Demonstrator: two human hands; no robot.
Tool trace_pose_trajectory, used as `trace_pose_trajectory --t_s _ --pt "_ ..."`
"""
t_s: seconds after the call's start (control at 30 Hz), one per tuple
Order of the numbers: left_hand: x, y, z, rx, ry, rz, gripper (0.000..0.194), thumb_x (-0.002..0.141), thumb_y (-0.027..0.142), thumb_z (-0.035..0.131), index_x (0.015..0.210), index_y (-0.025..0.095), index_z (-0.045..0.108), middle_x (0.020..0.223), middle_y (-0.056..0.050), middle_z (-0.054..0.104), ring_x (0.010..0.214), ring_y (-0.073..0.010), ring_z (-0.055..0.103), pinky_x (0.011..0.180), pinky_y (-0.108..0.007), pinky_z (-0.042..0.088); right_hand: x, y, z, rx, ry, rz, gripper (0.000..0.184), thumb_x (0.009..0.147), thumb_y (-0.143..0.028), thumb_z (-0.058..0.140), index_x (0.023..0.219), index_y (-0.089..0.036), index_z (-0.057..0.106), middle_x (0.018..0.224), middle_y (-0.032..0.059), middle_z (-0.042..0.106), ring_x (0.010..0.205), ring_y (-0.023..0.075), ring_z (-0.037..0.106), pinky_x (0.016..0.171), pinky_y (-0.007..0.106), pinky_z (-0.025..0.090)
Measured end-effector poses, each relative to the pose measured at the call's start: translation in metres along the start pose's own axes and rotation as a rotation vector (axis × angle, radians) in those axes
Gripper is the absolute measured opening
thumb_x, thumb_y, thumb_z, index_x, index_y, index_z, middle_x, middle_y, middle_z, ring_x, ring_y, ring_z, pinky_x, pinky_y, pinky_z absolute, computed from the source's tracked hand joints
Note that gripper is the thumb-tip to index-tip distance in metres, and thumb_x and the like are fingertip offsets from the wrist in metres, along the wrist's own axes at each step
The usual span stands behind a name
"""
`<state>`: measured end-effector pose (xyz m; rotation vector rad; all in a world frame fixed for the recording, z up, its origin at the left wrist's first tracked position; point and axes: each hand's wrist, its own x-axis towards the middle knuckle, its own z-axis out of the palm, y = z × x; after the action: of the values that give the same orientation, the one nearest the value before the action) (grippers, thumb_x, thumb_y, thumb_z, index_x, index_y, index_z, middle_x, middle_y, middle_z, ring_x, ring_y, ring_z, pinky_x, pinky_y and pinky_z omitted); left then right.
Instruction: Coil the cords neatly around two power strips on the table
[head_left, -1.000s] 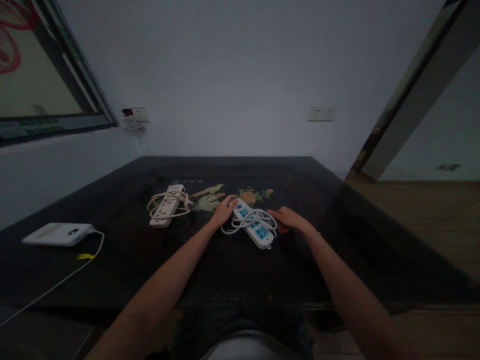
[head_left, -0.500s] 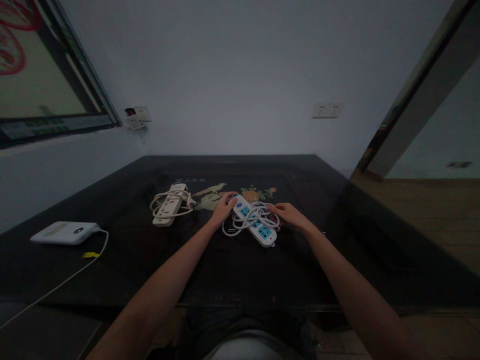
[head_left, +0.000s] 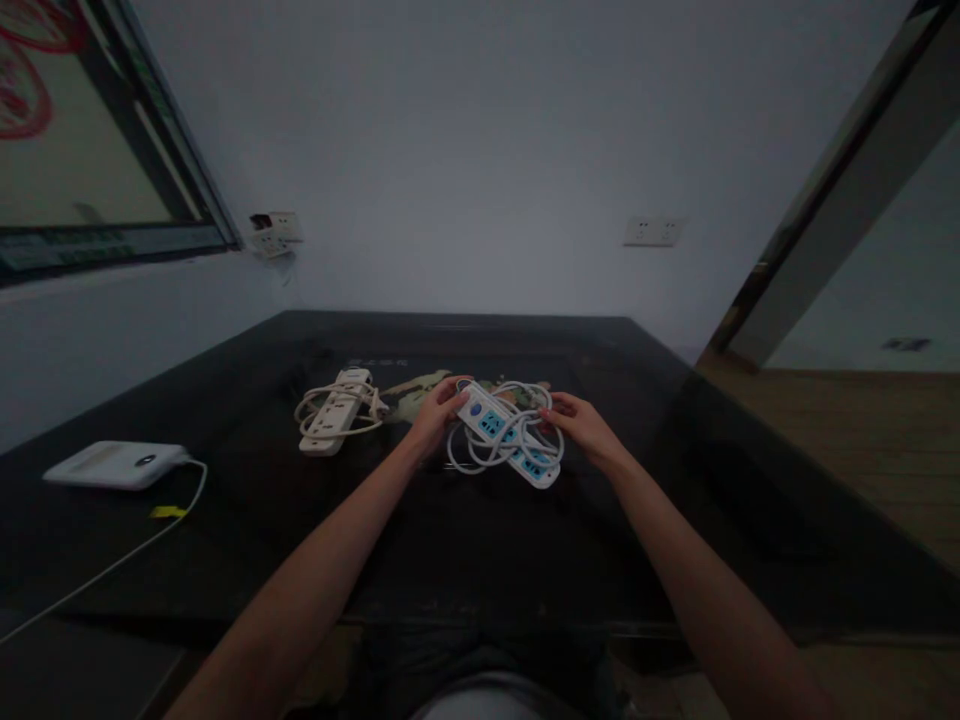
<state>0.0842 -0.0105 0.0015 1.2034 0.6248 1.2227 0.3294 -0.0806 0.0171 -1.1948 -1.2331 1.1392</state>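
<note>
A white power strip with blue sockets [head_left: 507,433] is held just above the black table [head_left: 480,520], its white cord [head_left: 499,450] looped loosely around it. My left hand [head_left: 439,409] grips the strip's far left end. My right hand [head_left: 579,424] is closed on its right side, fingers among the cord loops. A second, cream power strip [head_left: 333,422] with its cord wound around it lies on the table to the left, apart from both hands.
A white flat device [head_left: 116,464] with a cable and yellow tag sits at the table's left edge. Wall sockets [head_left: 651,231] are on the back wall, another socket [head_left: 274,232] near the window corner. A wooden floor lies to the right.
Both hands have lifted the blue-socket strip off the table and tilted it; the cord loops now hang around it. The cream strip has not moved.
</note>
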Motion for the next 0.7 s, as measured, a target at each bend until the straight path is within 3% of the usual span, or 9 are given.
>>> trace_pose_trajectory --t_s 0.4,0.7 --pt "0.002 0.002 -0.001 0.121 0.01 -0.028 0.036 0.069 0.037 0.072 0.1 0.019 0.063 0.094 -0.005 0.064 0.079 -0.0149 0.062 0.063 -0.023 0.049 0.002 0.003 0.0 -0.021 0.01 0.005 0.034 0.068 -0.034 0.074 0.094 -0.017 0.062 0.075 0.002 0.067 0.065 0.0142 0.064 0.065 0.028 0.054" --pt "0.002 0.004 -0.005 0.369 0.0 -0.102 0.033 0.073 0.049 0.065 0.077 0.017 0.062 0.06 0.0 0.059 0.051 -0.0121 0.055 0.047 -0.021 0.04 -0.001 0.012 0.005 -0.051 -0.065 0.083 0.037 0.066 -0.019 0.074 0.101 -0.016 0.061 0.093 0.0062 0.069 0.076 0.015 0.067 0.069 0.027 0.055"
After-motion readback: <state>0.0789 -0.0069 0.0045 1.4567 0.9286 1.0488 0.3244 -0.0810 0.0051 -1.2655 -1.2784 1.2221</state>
